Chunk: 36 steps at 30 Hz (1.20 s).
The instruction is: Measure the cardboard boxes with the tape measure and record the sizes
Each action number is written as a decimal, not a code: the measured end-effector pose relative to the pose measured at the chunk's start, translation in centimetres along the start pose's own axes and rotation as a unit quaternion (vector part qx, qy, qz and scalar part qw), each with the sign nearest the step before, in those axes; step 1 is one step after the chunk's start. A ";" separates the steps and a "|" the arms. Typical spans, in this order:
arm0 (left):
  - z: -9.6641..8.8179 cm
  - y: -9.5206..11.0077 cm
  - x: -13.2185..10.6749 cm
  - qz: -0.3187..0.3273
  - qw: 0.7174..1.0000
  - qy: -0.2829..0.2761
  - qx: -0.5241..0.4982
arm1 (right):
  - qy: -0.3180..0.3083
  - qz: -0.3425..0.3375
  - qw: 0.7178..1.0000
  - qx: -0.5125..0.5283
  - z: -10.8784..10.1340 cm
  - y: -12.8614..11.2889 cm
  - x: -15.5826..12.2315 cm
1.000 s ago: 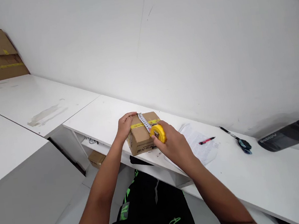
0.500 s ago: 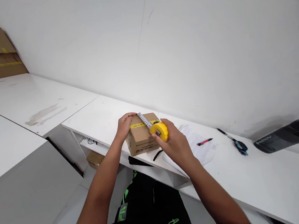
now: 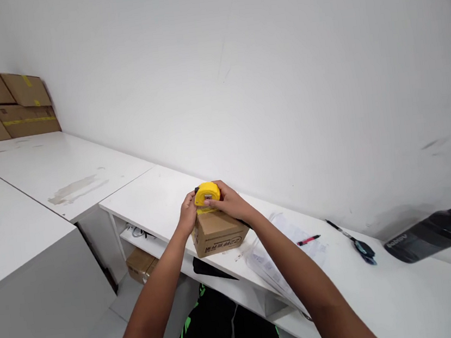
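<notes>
A small brown cardboard box (image 3: 220,229) with yellow tape and dark print sits near the front edge of the white counter. My right hand (image 3: 231,201) is closed around a yellow tape measure (image 3: 207,193), its thumb across the front of the case. The case is over the box's far left top edge, and no pulled-out blade shows. My left hand (image 3: 188,212) grips the box's left side, bent fingers close to the left end of the tape measure. Its fingertips are partly hidden.
White papers (image 3: 285,233) with a red pen (image 3: 309,240) lie right of the box. Beyond are a dark lanyard-like item (image 3: 363,251) and a black packet (image 3: 426,235). Cartons (image 3: 30,119) are stacked at the far left. Another box (image 3: 140,263) stands below the counter, and a wall runs behind.
The tape measure has moved left to beside my left hand, and its extended blade is out of sight. My left hand stays at the box's left side. The view has tilted up slightly.
</notes>
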<state>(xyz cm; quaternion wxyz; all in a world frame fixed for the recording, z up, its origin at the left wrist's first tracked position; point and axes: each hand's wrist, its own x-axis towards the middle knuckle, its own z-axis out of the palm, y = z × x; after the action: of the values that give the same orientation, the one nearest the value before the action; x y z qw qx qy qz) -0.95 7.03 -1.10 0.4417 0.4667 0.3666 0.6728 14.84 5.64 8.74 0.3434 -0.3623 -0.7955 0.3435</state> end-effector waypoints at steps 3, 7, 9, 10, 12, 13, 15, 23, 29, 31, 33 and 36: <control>-0.5 0.0 -0.3 0.000 1.000 -0.011 -0.002 | -0.088 0.007 0.995 0.044 -0.2 0.2 0.2; -0.7 0.0 -0.3 -0.009 0.998 -0.066 -0.006 | -0.163 0.009 0.985 0.052 -0.3 0.1 -0.3; -0.7 0.1 -0.3 -0.018 0.996 -0.088 -0.010 | -0.175 -0.004 0.984 0.023 -0.4 -0.1 -0.5; -0.7 0.1 -0.2 -0.024 0.995 -0.096 -0.013 | -0.173 -0.009 0.985 0.001 -0.6 -0.1 -0.6; -0.6 0.3 -0.1 -0.037 0.993 -0.107 -0.017 | -0.167 -0.008 0.985 -0.038 -1.2 -0.1 -0.9; -0.6 0.4 0.0 -0.042 0.993 -0.110 -0.020 | -0.164 -0.002 0.985 -0.049 -1.5 0.0 -1.1; -0.5 0.6 0.0 -0.050 0.992 -0.113 -0.023 | -0.158 0.016 0.986 -0.054 -2.5 0.4 -1.6; -0.1 0.7 0.0 -0.088 0.988 -0.122 -0.036 | -0.126 0.081 0.988 0.041 -7.0 2.8 -5.0; 0.2 0.8 0.3 -0.088 0.991 -0.100 -0.035 | -0.096 0.119 0.984 0.089 -9.9 4.4 -6.7; 0.4 1.0 0.4 -0.094 0.990 -0.098 -0.036 | -0.089 0.122 0.984 0.100 -10.5 4.8 -7.0; 0.4 1.0 0.4 -0.098 0.990 -0.095 -0.033 | -0.085 0.123 0.983 0.105 -11.0 5.3 -7.1; 0.5 1.0 0.4 -0.094 0.991 -0.093 -0.027 | -0.083 0.123 0.983 0.111 -11.4 5.8 -7.2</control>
<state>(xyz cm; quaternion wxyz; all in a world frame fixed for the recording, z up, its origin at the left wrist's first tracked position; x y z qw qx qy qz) -0.81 7.08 0.07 0.5474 0.4785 0.3484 0.5917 29.51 6.08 8.01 0.2693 -0.3874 -0.7276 0.4980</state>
